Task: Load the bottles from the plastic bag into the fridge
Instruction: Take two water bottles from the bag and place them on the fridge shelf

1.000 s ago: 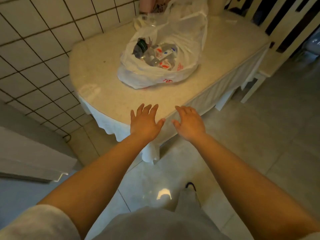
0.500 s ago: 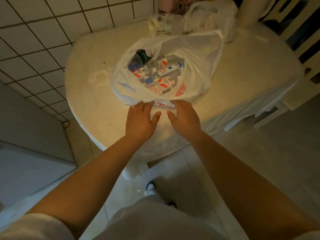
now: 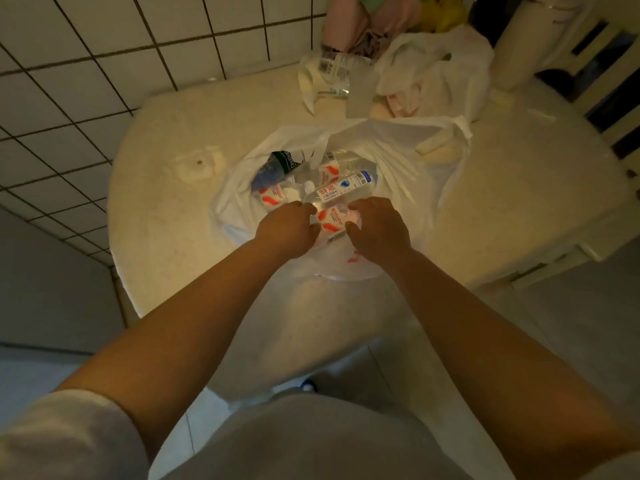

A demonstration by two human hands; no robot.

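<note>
Cream stone tabletop (image 3: 166,216), rounded at its near and left edges, butts against a white tiled wall (image 3: 86,64) on the left and far side. My head view looks straight down on the white plastic bag (image 3: 408,174), mouth open, sitting mid-table with bottles (image 3: 341,190) lying jumbled inside. My left hand (image 3: 285,228) and right hand (image 3: 379,228) are both down in the bag's near opening, fingers curled around a red-and-white labelled bottle (image 3: 330,220) between them; whether they truly grip it or only touch it, I cannot tell. A second crumpled bag (image 3: 433,74) and a clear cup (image 3: 360,95) sit at the far edge. Bare tabletop lies left and right of the bag; pale floor tiles (image 3: 571,323) show on the near right.
</note>
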